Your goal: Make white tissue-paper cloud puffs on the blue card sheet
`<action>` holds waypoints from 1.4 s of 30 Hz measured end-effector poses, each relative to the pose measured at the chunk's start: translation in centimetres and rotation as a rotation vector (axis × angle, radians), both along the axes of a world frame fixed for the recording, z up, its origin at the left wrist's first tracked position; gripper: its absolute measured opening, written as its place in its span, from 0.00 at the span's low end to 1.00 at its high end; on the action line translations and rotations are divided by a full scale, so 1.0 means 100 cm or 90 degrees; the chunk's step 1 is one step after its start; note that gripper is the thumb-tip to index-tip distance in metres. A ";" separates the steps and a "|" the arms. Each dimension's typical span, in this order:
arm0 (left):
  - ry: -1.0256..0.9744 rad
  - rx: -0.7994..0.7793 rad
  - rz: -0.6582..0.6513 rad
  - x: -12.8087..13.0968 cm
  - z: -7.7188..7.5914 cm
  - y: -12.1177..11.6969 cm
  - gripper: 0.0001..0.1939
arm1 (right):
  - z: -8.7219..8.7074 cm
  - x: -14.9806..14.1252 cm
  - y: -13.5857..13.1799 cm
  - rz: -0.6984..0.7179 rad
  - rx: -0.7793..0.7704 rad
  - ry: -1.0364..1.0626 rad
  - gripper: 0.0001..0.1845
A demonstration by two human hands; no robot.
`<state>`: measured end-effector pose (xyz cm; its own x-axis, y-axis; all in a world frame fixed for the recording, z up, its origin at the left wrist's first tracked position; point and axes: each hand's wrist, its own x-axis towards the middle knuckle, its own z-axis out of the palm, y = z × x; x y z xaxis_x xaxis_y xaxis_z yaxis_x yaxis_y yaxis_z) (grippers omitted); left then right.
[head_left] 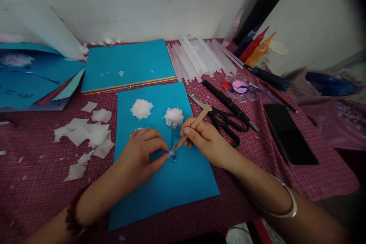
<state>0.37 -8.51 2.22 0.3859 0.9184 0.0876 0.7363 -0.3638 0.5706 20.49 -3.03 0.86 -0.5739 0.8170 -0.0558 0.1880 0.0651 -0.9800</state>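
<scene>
A blue sheet of paper (166,187) lies before me, with two white tissue puffs (142,108) on its upper part. Part of another white piece shows behind my left hand (145,148). That hand pinches a small bit of white tissue (170,152) between thumb and fingertips. My right hand (201,137) is closed around a flat wooden craft stick (197,120), its lower tip touching the tissue bit. Just beneath them a clear, wet-looking spot of glue (174,157) sits on the sheet.
Torn tissue pieces (85,133) lie left of the sheet. Scissors (220,116), a black pen (223,99) and a phone (290,133) are to the right. Behind are stacked coloured papers (128,65), translucent strips (200,59) and tapered tubes (257,47).
</scene>
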 end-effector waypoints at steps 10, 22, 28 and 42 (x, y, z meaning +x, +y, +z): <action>0.112 0.095 0.060 -0.023 0.014 0.010 0.11 | 0.000 0.001 0.000 0.010 -0.010 0.012 0.10; 0.193 0.053 0.058 -0.049 0.032 -0.023 0.21 | 0.001 0.000 -0.001 -0.004 0.008 -0.020 0.11; 0.188 -0.064 0.363 -0.143 0.043 -0.083 0.23 | -0.001 0.001 0.002 0.001 0.051 -0.056 0.15; 0.099 -0.045 0.285 -0.091 0.029 -0.095 0.19 | -0.001 0.000 0.000 -0.015 0.046 -0.044 0.15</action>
<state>-8.77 -18.00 5.16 -0.0454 0.9989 -0.0088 0.8903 0.0445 0.4531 20.45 -3.03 0.73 -0.5519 0.8332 -0.0351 0.2579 0.1305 -0.9573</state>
